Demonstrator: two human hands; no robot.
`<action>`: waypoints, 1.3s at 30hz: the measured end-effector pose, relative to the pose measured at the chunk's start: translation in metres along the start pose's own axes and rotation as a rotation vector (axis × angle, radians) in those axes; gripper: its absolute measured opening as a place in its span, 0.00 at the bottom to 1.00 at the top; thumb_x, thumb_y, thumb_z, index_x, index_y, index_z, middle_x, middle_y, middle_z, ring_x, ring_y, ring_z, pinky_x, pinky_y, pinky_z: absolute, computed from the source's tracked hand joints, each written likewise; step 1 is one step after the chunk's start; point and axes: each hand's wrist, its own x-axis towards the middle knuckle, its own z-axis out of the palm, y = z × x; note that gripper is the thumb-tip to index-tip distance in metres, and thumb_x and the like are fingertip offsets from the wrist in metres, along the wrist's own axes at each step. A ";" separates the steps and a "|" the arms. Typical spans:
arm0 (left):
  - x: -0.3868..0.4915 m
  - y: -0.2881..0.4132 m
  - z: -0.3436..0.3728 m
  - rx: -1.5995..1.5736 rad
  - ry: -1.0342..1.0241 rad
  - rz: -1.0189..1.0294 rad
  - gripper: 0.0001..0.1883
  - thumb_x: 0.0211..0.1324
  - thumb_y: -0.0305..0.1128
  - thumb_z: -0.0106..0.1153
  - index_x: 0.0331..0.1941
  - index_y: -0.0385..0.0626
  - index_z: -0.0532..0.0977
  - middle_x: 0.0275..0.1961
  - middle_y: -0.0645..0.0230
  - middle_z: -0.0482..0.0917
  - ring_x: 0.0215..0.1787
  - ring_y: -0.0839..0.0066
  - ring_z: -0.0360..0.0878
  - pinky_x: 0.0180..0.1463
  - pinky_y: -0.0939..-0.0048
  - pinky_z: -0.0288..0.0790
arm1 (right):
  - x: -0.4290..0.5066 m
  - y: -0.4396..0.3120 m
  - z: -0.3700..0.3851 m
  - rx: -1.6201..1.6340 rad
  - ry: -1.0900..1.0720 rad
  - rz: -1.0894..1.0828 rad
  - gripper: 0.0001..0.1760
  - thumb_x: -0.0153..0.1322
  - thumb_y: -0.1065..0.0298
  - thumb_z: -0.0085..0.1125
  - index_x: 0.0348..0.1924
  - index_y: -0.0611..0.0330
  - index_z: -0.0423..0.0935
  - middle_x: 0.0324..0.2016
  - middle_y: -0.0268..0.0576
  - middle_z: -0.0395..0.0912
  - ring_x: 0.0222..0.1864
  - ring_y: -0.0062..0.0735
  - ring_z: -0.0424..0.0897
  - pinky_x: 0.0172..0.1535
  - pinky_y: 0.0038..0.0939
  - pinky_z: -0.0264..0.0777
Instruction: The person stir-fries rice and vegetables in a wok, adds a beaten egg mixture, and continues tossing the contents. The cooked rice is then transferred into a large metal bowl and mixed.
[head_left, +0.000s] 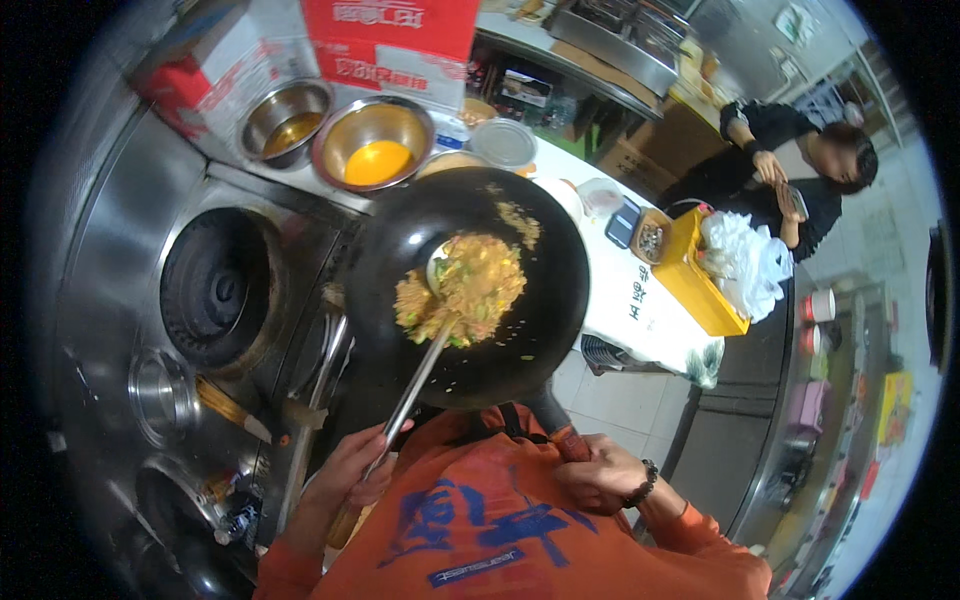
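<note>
My left hand (358, 465) grips the metal shaft of a long-handled ladle (420, 375). The ladle's bowl lies partly buried in fried rice (480, 289) with green and yellow bits, inside a black wok (551, 322). My right hand (604, 476) is closed around the wok's handle (574, 444), close to my orange top. Rice grains stick to the wok's far wall. Beyond the wok stand a steel bowl of yellow liquid, probably beaten egg (379, 161), and a second steel bowl (289, 124) with amber liquid.
A black wok burner (225, 285) is at left, near a steel pot (161, 397) and a brush-like wooden tool (229, 409). Across the white table (622, 300) are a lidded tub (504, 144) and a yellow crate (694, 277) with plastic bags. Another person (795, 172) holds a phone beyond it.
</note>
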 end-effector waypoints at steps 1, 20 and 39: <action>0.018 0.002 0.005 -0.010 -0.052 -0.011 0.25 0.83 0.40 0.37 0.78 0.47 0.58 0.20 0.76 0.63 0.11 0.89 0.55 0.12 0.81 0.53 | -0.005 0.007 -0.010 0.034 0.053 -0.030 0.06 0.73 0.75 0.60 0.35 0.64 0.72 0.18 0.33 0.69 0.17 0.20 0.68 0.19 0.27 0.61; 0.322 0.020 0.067 1.207 0.593 0.558 0.27 0.71 0.38 0.58 0.71 0.46 0.69 0.26 0.55 0.81 0.26 0.57 0.81 0.31 0.57 0.74 | -0.060 0.032 -0.216 0.057 0.570 -0.297 0.04 0.69 0.77 0.56 0.29 0.67 0.72 0.15 0.40 0.72 0.12 0.26 0.72 0.16 0.30 0.69; 0.347 0.088 0.143 1.923 0.062 0.708 0.29 0.67 0.32 0.60 0.72 0.52 0.70 0.29 0.52 0.79 0.28 0.48 0.81 0.33 0.54 0.76 | -0.002 -0.012 -0.185 0.397 0.399 -0.316 0.06 0.72 0.75 0.61 0.32 0.65 0.73 0.17 0.34 0.70 0.15 0.19 0.68 0.17 0.27 0.65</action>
